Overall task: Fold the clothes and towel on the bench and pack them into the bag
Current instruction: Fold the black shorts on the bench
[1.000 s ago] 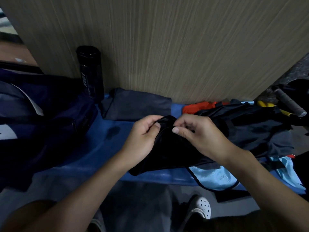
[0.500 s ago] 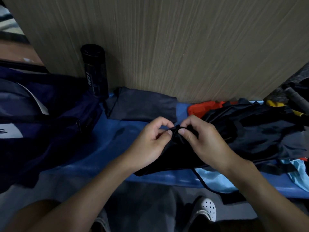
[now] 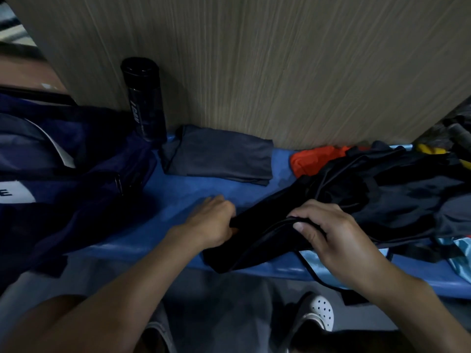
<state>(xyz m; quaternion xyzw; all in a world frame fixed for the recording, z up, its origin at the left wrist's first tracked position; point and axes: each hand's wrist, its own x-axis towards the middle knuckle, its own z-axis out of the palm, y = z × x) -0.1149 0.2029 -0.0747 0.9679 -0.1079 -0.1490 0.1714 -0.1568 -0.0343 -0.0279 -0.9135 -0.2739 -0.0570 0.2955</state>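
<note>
Head view looks down at a blue bench (image 3: 204, 189) against a wooden wall. The left hand (image 3: 211, 222) has its fingers curled round the left end of a black cloth (image 3: 265, 233). The right hand (image 3: 341, 240) pinches the cloth's edge between thumb and fingers. The black cloth lies on the near side of the bench, in the middle, and one end hangs over the near edge. The step in hand looks like the start of folding this cloth, as it is being pulled out flat. Next it likely needs to be laid smooth, folded over, and then carried left to the bag (image 3: 63, 179), which sits at the left end of the bench. Counting: two hands, one bag, one black bottle (image 3: 144, 98) standing by the wall, and one folded grey cloth (image 3: 216, 156) at the far side of the bench. There is also one orange cloth (image 3: 313, 159), one light blue cloth (image 3: 313, 261) under the black one, and one white shoe (image 3: 318, 312) on the floor. A dark pile (image 3: 407, 197) lies on the right, and its pieces cannot be counted.
</note>
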